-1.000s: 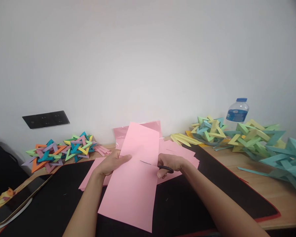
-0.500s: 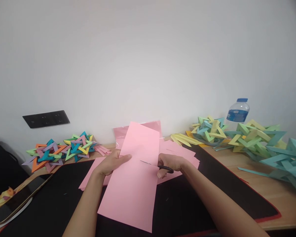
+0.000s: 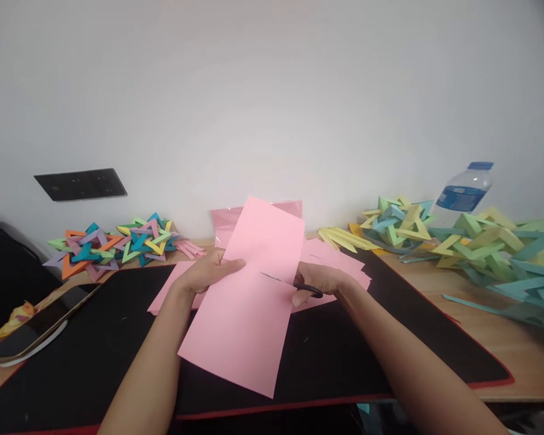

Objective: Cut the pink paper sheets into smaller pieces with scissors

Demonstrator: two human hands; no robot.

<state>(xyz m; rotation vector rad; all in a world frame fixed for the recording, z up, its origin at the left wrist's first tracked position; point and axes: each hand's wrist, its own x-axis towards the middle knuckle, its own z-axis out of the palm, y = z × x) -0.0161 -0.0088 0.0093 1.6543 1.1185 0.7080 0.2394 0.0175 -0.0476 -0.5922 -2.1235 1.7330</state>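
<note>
A large pink sheet of paper [image 3: 249,320] is held up in front of me, tilted over the black mat. My left hand [image 3: 206,270] pinches its left edge, thumb on the near face and fingers behind. In my right hand [image 3: 315,281] is a pair of scissors [image 3: 309,290] with dark handles. Their blades reach in from the sheet's right edge, one blade showing across its face near mid-height. Behind and below the sheet lie more pink sheets [image 3: 340,260] on the mat, partly hidden.
A black mat [image 3: 335,356] with red edging covers the wooden table. Multicoloured paper stars [image 3: 88,248] and a phone [image 3: 45,317] lie left. Yellow strips [image 3: 347,238], green-yellow-blue folded paper pieces [image 3: 489,241] and a water bottle [image 3: 465,188] are at the right.
The whole scene sits somewhat higher in view, and the table's front edge now shows. The sheet leans slightly more to the right at its top. Both hands keep their grips.
</note>
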